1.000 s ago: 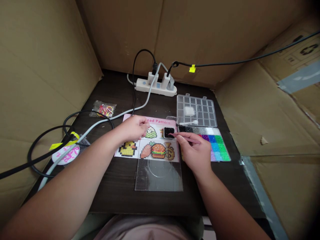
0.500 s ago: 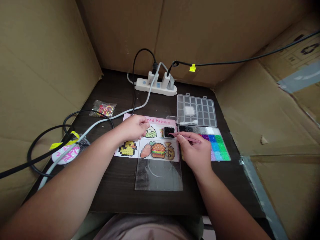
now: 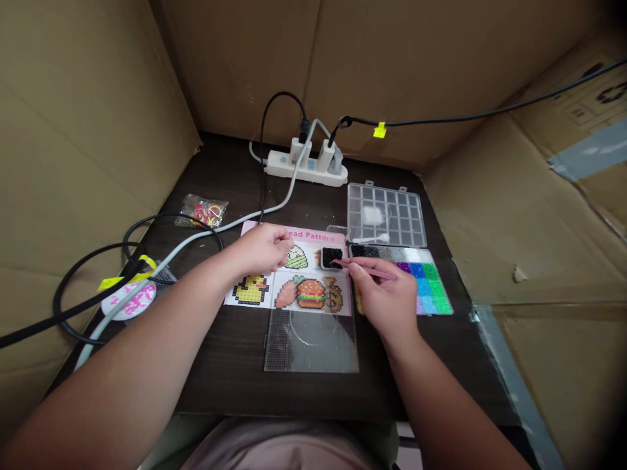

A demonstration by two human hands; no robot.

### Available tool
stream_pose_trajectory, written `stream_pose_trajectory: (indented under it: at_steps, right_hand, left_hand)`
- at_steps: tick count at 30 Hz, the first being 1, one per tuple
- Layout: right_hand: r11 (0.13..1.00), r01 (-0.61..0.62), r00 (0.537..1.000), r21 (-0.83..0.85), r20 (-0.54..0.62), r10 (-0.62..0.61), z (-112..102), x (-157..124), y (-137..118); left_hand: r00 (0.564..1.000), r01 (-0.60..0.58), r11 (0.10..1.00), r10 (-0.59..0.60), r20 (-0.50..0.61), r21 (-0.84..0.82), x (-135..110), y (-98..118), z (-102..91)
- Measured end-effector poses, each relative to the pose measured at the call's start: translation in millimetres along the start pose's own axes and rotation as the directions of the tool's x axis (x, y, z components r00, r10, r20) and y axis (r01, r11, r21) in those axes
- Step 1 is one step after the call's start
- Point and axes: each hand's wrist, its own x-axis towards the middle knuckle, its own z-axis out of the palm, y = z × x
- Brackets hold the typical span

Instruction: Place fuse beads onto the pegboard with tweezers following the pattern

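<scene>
Right hand: our right hand (image 3: pixel 385 301) is closed on slim pink tweezers (image 3: pixel 367 269), pinching them between thumb and fingers, with their tips at a small square dish of black beads (image 3: pixel 332 258).

Left hand: our left hand (image 3: pixel 259 249) lies palm down and loosely curled on a white-and-pink paper bead pattern sheet (image 3: pixel 311 235), gripping nothing we can see.

Under the hands: the sheet shows a duck, a carrot, a burger and a money bag in pixel art, and the dish sits on its upper right part.

Beside the hands: a long transparent plastic box of colour-sorted beads (image 3: pixel 421 277) lies just right of the sheet, below a transparent compartment box (image 3: pixel 385 215). A transparent square pegboard (image 3: pixel 311 343) touches the sheet's lower edge.

Farther out: on a dark wooden table (image 3: pixel 220 385) are a white power strip (image 3: pixel 306 168), grey and black cables (image 3: pixel 196 238), a plastic bag of rubber bands (image 3: pixel 203 211) and a round pink-and-white card (image 3: pixel 128 300), inside brown cardboard walls (image 3: pixel 88 163).
</scene>
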Motion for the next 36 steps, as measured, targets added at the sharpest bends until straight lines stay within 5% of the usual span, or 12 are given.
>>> stream_pose_trajectory:
  at_steps: [16,28,36]
  right_hand:
    - [1.0,-0.026,1.0,0.013,-0.012,0.026,-5,0,-1]
    - [0.989,-0.106,0.986,-0.106,-0.141,0.09,-27,-9,-7]
    - [0.972,-0.042,0.999,-0.232,-0.043,0.033,-36,-9,-8]
  left_hand:
    - [1.0,0.01,1.0,-0.01,-0.002,-0.007,-1,1,0.1]
    - [1.0,0.022,0.998,-0.022,0.012,-0.052,0,-1,0.3]
    - [0.999,0.032,0.998,-0.031,0.021,-0.051,-1,2,-0.5]
